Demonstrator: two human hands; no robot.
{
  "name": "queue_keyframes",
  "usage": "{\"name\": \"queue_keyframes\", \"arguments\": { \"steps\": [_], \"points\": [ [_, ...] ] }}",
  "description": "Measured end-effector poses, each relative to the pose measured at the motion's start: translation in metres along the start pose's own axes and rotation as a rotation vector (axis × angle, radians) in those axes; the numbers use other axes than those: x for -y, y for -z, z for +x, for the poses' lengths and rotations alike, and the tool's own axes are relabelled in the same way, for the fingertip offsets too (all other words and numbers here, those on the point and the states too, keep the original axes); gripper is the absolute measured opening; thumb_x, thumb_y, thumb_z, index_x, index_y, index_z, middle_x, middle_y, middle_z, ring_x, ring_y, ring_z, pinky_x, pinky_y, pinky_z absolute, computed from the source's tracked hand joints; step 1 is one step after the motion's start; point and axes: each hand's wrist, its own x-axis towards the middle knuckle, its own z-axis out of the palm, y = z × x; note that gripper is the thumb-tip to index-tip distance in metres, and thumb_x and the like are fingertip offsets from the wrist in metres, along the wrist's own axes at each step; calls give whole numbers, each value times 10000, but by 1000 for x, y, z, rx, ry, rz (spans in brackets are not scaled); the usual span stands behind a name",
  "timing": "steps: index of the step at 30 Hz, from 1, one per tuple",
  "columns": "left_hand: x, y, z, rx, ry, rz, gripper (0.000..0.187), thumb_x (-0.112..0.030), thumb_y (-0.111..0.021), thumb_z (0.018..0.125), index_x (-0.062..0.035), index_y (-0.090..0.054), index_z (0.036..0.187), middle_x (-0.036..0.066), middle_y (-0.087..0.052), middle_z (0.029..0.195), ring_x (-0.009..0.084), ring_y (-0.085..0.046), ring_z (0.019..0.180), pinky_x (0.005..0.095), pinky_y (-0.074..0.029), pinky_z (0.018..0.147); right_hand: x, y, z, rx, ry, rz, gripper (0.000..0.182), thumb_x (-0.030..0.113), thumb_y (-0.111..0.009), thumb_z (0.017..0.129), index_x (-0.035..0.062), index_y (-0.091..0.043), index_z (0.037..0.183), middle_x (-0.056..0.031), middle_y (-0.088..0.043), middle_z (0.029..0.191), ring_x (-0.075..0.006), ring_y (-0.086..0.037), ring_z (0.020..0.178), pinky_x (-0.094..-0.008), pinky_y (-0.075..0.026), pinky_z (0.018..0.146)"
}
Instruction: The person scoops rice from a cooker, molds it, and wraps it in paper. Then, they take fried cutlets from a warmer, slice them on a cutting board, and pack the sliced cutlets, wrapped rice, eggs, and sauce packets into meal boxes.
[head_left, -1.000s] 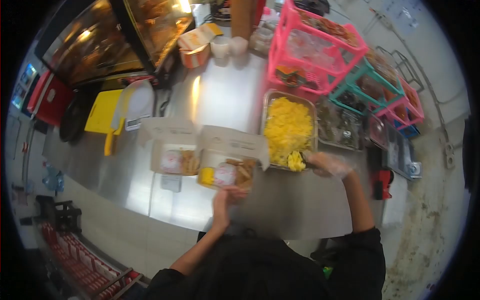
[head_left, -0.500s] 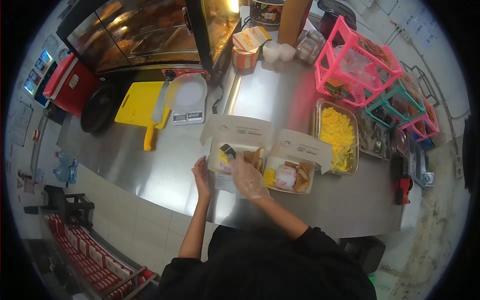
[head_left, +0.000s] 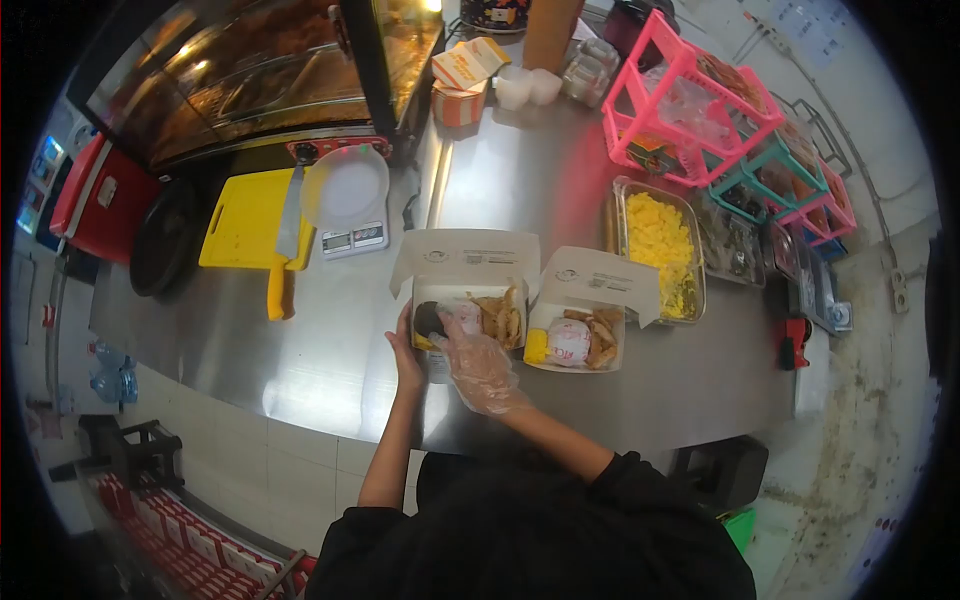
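Note:
My left hand (head_left: 404, 355), bare, is at the left side of an open white food box (head_left: 465, 258), fingers stretched along its wall and thumb apart. Over the front of that box reaches my right hand (head_left: 483, 372) in a clear plastic glove. Its fingertips close on a small dark item (head_left: 428, 320) at the box's left end, whose kind I cannot make out. Brown fried pieces (head_left: 498, 318) and a white printed wrapped bundle (head_left: 467, 318) lie beside it. A second open box (head_left: 600, 277) to the right holds yellow food (head_left: 537, 346), a wrapped bundle (head_left: 569, 342) and brown pieces (head_left: 603, 338).
A knife (head_left: 288, 238) lies across the yellow cutting board (head_left: 235, 222), left of a kitchen scale (head_left: 355, 238). A tray of yellow food (head_left: 660, 245) stands right, by pink baskets (head_left: 690, 120). A glass display cabinet (head_left: 250, 80) is behind.
My right hand has lowered the dark item into the left end of the left box. My left hand has moved in against that box's side. The camera view has shifted slightly.

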Motion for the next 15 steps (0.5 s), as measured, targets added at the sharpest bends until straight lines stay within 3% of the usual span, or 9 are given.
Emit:
{"name": "queue_keyframes", "arguments": {
  "steps": [2,5,7,8,10,11,13,14,15],
  "points": [
    [2,0,4,-80,-143,-4,731,-565,-225,935,36,-311,1342,195,-367,1370,285,-335,1288,374,-239,1069,-15,-13,6,-62,-67,140,421,194,-477,894,11,-420,1269,-222,-607,915,-315,-619,785,-417,-476,692],
    [-18,-8,-1,-241,-117,54,636,-471,-295,958,51,-338,1319,209,-414,1330,301,-376,1265,382,-276,1054,-62,-47,7,-109,-354,850,420,256,-458,928,20,-401,1272,-191,-590,999,-259,-608,807,-358,-479,669],
    [-25,-5,-11,-200,-124,57,555,-383,-312,969,33,-334,1336,205,-428,1331,309,-382,1268,387,-283,1053,-59,-15,-4,-42,-416,1073,377,305,-468,942,80,-429,1242,-26,-498,832,-107,-450,648,-233,-398,559],
    [-30,-6,-17,-137,-210,471,522,-355,-339,961,-1,-346,1346,180,-440,1331,321,-370,1275,418,-258,1059,-56,1,-9,-24,-438,1147,362,321,-472,947,100,-438,1232,29,-468,776,-56,-397,595,-192,-371,522],
    [-33,-17,-25,35,-397,1279,478,-299,-393,946,-70,-369,1365,130,-463,1332,346,-347,1289,480,-208,1072,-60,31,-19,-73,-116,958,352,314,-472,946,116,-427,1234,13,-466,752,-52,-369,572,-188,-345,495],
    [-29,-23,-26,-29,-414,1426,463,-281,-411,934,-84,-398,1352,114,-494,1304,358,-331,1295,533,-164,1069,-64,41,-24,-113,-130,944,352,314,-472,946,116,-427,1234,13,-466,752,-52,-369,572,-188,-345,495],
    [-15,-10,-26,-62,-333,1628,432,-207,-405,931,-85,-409,1345,83,-482,1325,303,-349,1297,556,-100,1075,-74,54,-29,329,-322,1393,359,319,-460,950,120,-412,1244,9,-471,730,-55,-381,559,-188,-346,488],
    [-13,-11,-25,-163,-302,1578,408,-170,-401,931,-75,-430,1327,65,-481,1328,266,-379,1283,547,-81,1081,-87,70,-34,288,-318,1392,359,319,-460,950,120,-412,1244,9,-471,730,-55,-381,559,-188,-346,488],
    [-11,-8,-26,-250,-298,1518,390,-135,-415,926,-76,-449,1310,54,-473,1338,245,-410,1263,522,-77,1091,-99,85,-40,441,-299,1655,349,327,-454,951,127,-414,1234,7,-478,716,-59,-399,552,-190,-345,478]
  ]
}}
